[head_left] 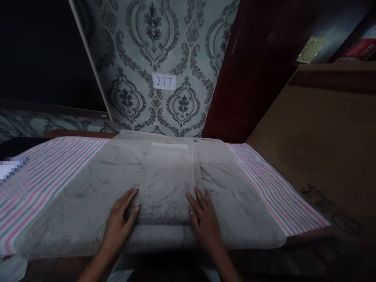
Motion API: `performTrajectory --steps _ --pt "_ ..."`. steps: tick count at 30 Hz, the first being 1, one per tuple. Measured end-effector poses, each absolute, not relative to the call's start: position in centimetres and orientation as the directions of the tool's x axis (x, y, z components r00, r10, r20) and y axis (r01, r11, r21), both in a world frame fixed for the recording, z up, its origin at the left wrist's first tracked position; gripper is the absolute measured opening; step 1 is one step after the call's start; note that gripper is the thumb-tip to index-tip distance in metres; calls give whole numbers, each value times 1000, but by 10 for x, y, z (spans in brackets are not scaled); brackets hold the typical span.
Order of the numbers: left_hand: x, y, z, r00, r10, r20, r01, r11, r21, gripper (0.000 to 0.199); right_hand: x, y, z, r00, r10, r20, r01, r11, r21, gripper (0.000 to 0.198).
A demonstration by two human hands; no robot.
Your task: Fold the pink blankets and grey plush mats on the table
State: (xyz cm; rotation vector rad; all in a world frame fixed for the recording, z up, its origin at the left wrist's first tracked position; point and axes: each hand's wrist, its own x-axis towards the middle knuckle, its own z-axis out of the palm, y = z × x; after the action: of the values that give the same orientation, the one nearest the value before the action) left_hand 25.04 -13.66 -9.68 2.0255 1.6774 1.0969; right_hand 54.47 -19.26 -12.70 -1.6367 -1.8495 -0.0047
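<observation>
A folded grey cloth [167,180], plush-looking like a towel, lies flat in the middle of a larger grey cloth [96,199]. A pale strip runs along its far edge. My left hand [120,215] rests at the folded cloth's left near side, fingers stretched forward and thumb apart. On the opposite side my right hand [204,215] lies with fingers spread, its fingertips touching the right edge of the folded cloth. Neither hand grips anything.
Beneath the grey cloth is a striped pink, grey and white cloth [270,180]. A cardboard box [320,137] stands close on the right. A dark screen [49,55] is at the left. Behind, a paper marked 277 [164,81] is on the patterned wall [155,113].
</observation>
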Motion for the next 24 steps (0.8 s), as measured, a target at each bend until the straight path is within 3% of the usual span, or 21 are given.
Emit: performTrajectory --steps 4,7,9,18,24 --pt "249 -132 -72 -195 971 140 491 -27 871 73 542 -195 -129 108 850 516 889 150 -433 53" --pt "244 -120 -56 -164 986 -2 406 70 911 94 542 -195 -132 177 835 522 884 98 -457 58" --pt "242 -113 -54 -122 991 -59 400 104 911 97 542 -195 -133 204 827 524 880 80 -469 59" --pt "249 -111 -73 28 996 82 414 -86 906 77 543 -196 -131 191 813 550 878 109 -465 57" --pt "251 -119 -65 25 1000 0 321 -8 947 70 545 -198 -128 144 807 573 879 162 -448 55"
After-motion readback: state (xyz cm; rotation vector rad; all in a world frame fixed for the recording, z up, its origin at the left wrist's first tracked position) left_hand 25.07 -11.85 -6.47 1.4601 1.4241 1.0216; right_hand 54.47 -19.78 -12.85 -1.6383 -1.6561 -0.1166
